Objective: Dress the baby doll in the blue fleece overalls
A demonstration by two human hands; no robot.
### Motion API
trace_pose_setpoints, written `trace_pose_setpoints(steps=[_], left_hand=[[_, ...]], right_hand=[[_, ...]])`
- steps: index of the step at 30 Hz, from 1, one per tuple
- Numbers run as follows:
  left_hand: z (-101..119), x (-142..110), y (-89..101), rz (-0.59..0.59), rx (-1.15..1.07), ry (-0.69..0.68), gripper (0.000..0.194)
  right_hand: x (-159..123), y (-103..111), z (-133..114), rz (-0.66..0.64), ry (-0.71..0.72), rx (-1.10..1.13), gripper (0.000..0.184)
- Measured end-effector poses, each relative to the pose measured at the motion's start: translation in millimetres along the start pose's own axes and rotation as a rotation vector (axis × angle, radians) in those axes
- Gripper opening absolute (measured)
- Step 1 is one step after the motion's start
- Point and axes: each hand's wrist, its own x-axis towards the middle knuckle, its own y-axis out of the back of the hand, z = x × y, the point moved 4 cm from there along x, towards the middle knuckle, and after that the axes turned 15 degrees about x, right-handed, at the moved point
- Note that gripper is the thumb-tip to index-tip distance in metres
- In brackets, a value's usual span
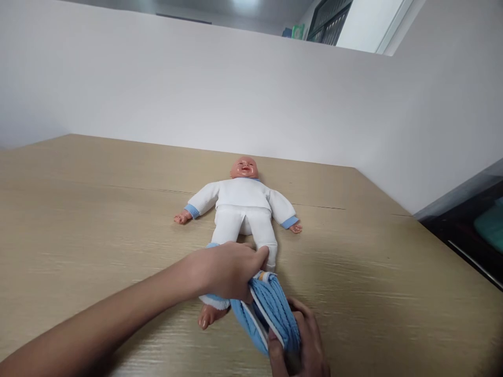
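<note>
A baby doll in a white top and white leggings lies on its back, head away from me. Blue ribbed trousers with white edging are bunched around its lower leg on the right side of the view; that foot is hidden. Blue cloth with a fluffy white cuff also shows at the other ankle, above a bare foot. My left hand crosses the doll's shins, closed at the upper edge of the bunched cloth, its fingertips hidden. My right hand grips the lower edge, thumb at the opening and fingers behind.
The doll lies on a wide wooden table with visible board seams. A pale wall rises behind it, with an opening above. At the right stands a dark object with green cloth beside it.
</note>
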Motion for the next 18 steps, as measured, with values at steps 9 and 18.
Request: trace_pose_setpoints(steps=[9,18], left_hand=[[1,-6,1.4,0.152,0.015,-0.028,0.033],[1,-10,-4.7,0.103,-0.153,0.005,0.047]], right_hand=[[8,-5,9,-0.132,-0.355,0.225,0.035],[21,-1,6,-0.190,-0.435,0.259,0.051]])
